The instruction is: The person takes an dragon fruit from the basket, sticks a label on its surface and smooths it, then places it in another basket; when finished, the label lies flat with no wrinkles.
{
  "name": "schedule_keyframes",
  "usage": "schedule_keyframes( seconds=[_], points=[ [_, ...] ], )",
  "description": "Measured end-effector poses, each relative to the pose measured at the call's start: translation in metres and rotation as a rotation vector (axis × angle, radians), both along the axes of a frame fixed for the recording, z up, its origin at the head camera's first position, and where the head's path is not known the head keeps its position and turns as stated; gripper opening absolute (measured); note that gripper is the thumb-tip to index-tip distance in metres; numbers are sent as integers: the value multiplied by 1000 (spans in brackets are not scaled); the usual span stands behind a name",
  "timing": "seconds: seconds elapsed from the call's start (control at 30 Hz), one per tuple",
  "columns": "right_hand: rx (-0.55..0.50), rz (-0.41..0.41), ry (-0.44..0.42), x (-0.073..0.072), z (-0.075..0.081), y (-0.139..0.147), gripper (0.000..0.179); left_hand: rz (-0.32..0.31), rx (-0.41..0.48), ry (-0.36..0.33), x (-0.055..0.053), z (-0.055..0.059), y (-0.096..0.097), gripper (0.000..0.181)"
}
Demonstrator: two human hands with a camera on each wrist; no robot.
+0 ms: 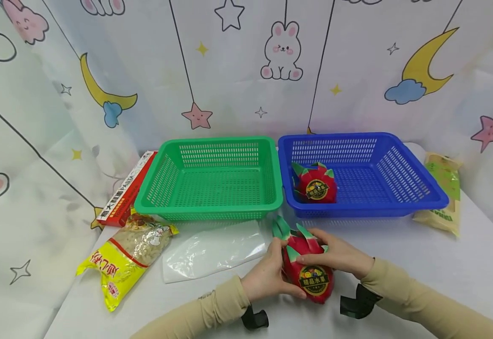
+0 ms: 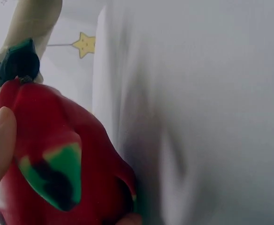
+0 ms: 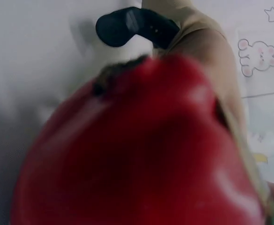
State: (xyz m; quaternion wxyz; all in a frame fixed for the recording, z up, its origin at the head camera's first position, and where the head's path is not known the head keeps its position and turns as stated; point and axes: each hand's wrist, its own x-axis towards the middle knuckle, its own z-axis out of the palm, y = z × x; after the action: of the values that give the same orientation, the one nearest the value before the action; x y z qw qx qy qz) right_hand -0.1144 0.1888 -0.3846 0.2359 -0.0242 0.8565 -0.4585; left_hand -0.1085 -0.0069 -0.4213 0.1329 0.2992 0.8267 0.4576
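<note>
Both hands hold a red dragon fruit [image 1: 294,263] with green leaf tips and a black round label, close over the front of the table. My left hand [image 1: 267,275] grips its left side, thumb low near the label. From the right, my right hand [image 1: 335,252] grips its upper part with the fingers over the leaves. In the left wrist view the dragon fruit [image 2: 66,126] fills the lower left, a thumb on it. The right wrist view shows its smooth red end [image 3: 137,150] large and blurred. A second dragon fruit [image 1: 324,176] lies in the left part of the blue basket [image 1: 356,206].
A green basket [image 1: 208,207] stands left of the blue one. Left of it are a red pasta box [image 1: 127,190] and a yellow bag of pasta [image 1: 132,256]. A clear plastic bag [image 1: 212,252] lies in front. A tan-green packet [image 1: 443,193] sits at the right.
</note>
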Motion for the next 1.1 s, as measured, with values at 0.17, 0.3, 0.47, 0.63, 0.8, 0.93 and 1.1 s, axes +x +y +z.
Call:
schedule_keyframes(
  seconds=[0.17, 0.3, 0.47, 0.63, 0.8, 0.93, 1.1],
  points=[
    [-25, 8, -1, 1, -2, 2, 76, -40, 0, -3, 1, 1, -2, 86],
    [-14, 22, 15, 4, -3, 7, 72, -102, -50, 3, -1, 3, -8, 82],
    [-2, 73, 40, 9, -1, 16, 63, -158, -172, 147, -12, 14, -18, 65],
    [38, 122, 99, 15, 14, 26, 67, -109, -243, 273, -26, 33, -28, 42],
    [86, 142, 157, 23, 31, 39, 74, -52, -216, 361, -37, 49, -29, 31],
    [110, 150, 199, 29, 41, 49, 75, -7, -265, 528, -40, 57, -25, 27],
    [128, 117, 253, 36, 55, 54, 75, 55, -348, 849, -48, 61, -19, 27]
  ],
)
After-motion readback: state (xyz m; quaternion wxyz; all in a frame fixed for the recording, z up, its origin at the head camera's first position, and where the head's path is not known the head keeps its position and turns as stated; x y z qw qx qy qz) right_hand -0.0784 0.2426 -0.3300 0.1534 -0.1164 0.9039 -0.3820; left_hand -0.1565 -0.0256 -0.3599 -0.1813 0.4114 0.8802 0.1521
